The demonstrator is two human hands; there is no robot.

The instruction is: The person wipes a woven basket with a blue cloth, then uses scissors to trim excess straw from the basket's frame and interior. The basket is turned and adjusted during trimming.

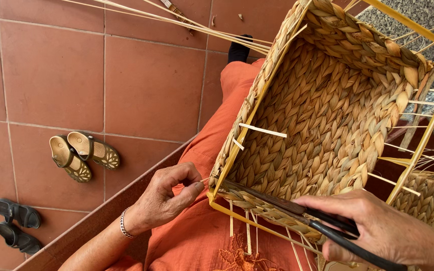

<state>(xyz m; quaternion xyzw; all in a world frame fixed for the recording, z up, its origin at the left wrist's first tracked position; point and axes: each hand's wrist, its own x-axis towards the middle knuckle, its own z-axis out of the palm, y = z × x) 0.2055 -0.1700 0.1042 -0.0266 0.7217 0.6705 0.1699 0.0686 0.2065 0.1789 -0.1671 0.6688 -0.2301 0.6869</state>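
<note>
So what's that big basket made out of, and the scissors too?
The basket looks like dried plant fibre, maybe seagrass or straw: tan, matte, braided strands over a yellow frame that could be painted metal or plastic. The scissors in the right hand seem dark metal blades with shiny black handles, probably plastic.

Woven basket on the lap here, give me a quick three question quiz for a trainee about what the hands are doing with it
1. True or false: the right hand holds black-handled scissors laid along the rim of the woven basket.
2. What does the left hand pinch? A) a sandal B) a thin strand end at the basket's near corner C) the bracelet
3. How many pairs of sandals lie on the tiled floor?

Key
1. True.
2. B.
3. Two: a tan pair and a black pair.
</note>
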